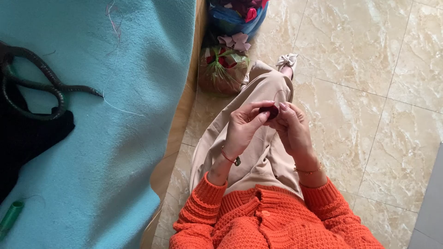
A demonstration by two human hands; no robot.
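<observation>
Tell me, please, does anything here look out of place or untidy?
Only small things: loose threads lie strewn on the blue blanket, and a green spool sits near its edge. Both hands, left and right, hold a small dark red piece tidily.

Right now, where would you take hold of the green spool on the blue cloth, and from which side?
Grip the green spool across its narrow middle, coming straight down from above. It lies flat and slanted on the blue cloth, long sides bare, its lower end near the frame edge. Both hands, left hand and right hand, pinch a small dark red thing.
</observation>
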